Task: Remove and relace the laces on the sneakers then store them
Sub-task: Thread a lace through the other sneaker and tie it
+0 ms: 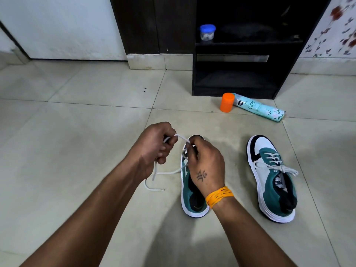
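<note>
Two teal, white and black sneakers stand on the tiled floor, toes pointing away from me. The left sneaker (189, 197) lies under my hands, its front hidden by my right hand. Its white lace (163, 172) runs loose, one end trailing on the floor to the left. My left hand (154, 145) grips a stretch of this lace in curled fingers. My right hand (206, 164) pinches the same lace just above the shoe's front eyelets. The right sneaker (273, 180) sits apart to the right, its lace threaded and tied in a bow.
A dark open shelf unit (240, 60) stands ahead with a blue-lidded jar (207, 32) on one shelf. On the floor before it lie a spray can (259, 109) and an orange cap (227, 102). A white wall and door are at the far left.
</note>
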`<state>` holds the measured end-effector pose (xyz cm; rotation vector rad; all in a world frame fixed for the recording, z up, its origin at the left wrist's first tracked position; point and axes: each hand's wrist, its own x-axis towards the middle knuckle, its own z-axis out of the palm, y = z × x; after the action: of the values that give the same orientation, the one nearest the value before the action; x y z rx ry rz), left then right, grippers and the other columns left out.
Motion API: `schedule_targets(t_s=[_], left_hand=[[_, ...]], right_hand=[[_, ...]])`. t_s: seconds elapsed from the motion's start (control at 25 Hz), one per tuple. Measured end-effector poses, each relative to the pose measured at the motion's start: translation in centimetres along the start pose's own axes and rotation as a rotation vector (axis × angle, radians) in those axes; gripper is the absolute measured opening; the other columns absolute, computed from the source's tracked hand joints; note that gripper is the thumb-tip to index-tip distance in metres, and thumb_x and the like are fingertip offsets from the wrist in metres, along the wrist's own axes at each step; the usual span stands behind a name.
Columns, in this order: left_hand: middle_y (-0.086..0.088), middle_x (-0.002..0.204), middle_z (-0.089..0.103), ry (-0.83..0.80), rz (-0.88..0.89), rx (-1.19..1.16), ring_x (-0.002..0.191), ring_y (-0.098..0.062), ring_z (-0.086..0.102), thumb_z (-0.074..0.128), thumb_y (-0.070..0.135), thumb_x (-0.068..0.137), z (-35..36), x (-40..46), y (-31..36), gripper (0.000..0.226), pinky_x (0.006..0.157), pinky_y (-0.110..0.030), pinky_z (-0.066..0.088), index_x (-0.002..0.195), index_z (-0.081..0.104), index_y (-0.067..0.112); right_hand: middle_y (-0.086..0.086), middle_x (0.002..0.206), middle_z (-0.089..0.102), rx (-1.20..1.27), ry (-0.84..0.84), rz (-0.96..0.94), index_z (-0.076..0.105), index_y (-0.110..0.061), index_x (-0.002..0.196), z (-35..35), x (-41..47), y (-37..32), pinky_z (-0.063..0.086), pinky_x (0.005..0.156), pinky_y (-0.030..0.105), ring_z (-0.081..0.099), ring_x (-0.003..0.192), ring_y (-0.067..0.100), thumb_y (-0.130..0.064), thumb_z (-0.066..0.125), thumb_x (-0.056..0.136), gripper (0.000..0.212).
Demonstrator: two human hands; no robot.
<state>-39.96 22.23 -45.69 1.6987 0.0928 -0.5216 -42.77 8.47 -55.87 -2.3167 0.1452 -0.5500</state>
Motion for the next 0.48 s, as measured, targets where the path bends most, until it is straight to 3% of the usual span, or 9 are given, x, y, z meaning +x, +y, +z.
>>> schedule_targets(t_s=[0.12,0.24,0.36,0.48], left_hand=[[0.002,0.054,0.023,0.041,-0.005,0.004,0.050,-0.017,0.013,0.046,0.024,0.077,-0.5,0.2,-0.1,0.019,0.046,-0.026,0.017,0.060,0.040,0.015],[0.003,0.052,0.024,0.067,-0.023,0.023,0.049,-0.016,0.014,0.042,0.018,0.083,-0.5,0.4,-0.4,0.022,0.046,-0.026,0.017,0.062,0.040,0.015],[0.003,0.052,0.024,0.064,-0.018,0.000,0.050,-0.016,0.014,0.044,0.020,0.081,-0.3,0.2,-0.3,0.019,0.046,-0.025,0.017,0.062,0.042,0.015],[0.002,0.054,0.023,0.079,0.020,-0.038,0.050,-0.017,0.013,0.047,0.029,0.065,-0.5,0.0,0.4,0.016,0.046,-0.026,0.019,0.059,0.041,0.015]], right_hand=[[0.001,0.086,0.069,-0.082,-0.082,0.057,0.066,-0.023,0.101,-0.2,0.4,0.2,0.032,0.058,0.034,0.063,0.082,0.031,-0.026,0.059,0.098,0.008],[-0.006,0.077,0.064,0.024,0.016,-0.055,0.061,-0.025,0.125,-1.1,-0.1,-2.3,0.038,0.057,0.035,0.057,0.072,0.020,-0.024,0.061,0.096,0.028],[-0.006,0.078,0.062,0.072,0.076,-0.180,0.066,-0.020,0.106,-0.7,-0.1,-2.9,0.038,0.062,0.032,0.053,0.074,0.016,-0.022,0.057,0.101,0.011],[-0.002,0.078,0.062,0.041,0.036,-0.053,0.062,-0.023,0.091,0.3,0.4,-0.7,0.043,0.061,0.039,0.058,0.077,0.025,-0.029,0.049,0.100,0.017]])
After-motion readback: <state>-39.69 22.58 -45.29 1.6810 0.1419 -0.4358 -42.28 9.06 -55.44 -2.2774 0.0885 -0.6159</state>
